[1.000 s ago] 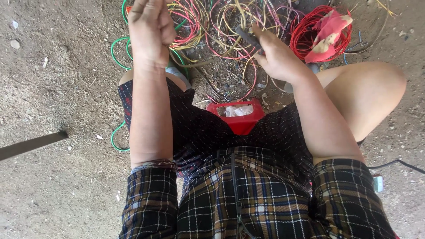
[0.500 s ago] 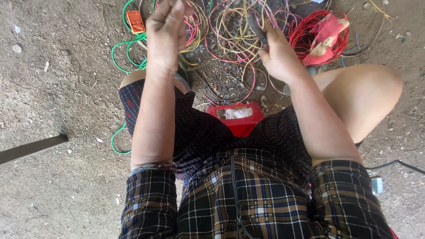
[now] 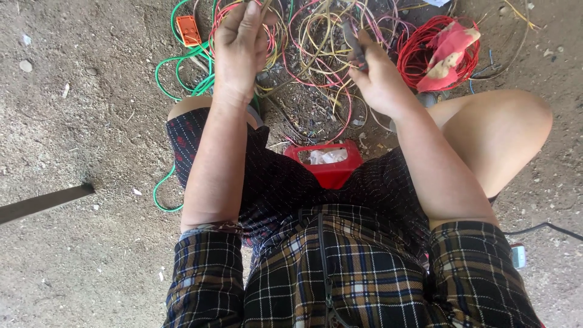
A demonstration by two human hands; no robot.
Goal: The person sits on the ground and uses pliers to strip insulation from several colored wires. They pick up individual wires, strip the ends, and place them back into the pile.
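Observation:
I sit on a dirt floor with a tangle of thin coloured wires [image 3: 316,54] in front of me. My left hand [image 3: 242,48] is raised over the left of the tangle, fingers closed on a thin wire end. My right hand [image 3: 376,76] is over the middle of the tangle, gripping a dark tool [image 3: 352,39] whose head is partly hidden. Between my knees sits a small red container [image 3: 328,165] with pale scraps inside.
A green cable [image 3: 182,70] loops at the left, beside an orange plastic piece [image 3: 188,30]. A red wire coil [image 3: 437,54] with red rag lies at the right. A dark flat bar [image 3: 42,203] lies at the left. A black cord [image 3: 540,228] runs at the right.
The view has shifted so the wire pile sits lower in the picture. My left hand has moved right and down a little; my right hand has risen over the tangle.

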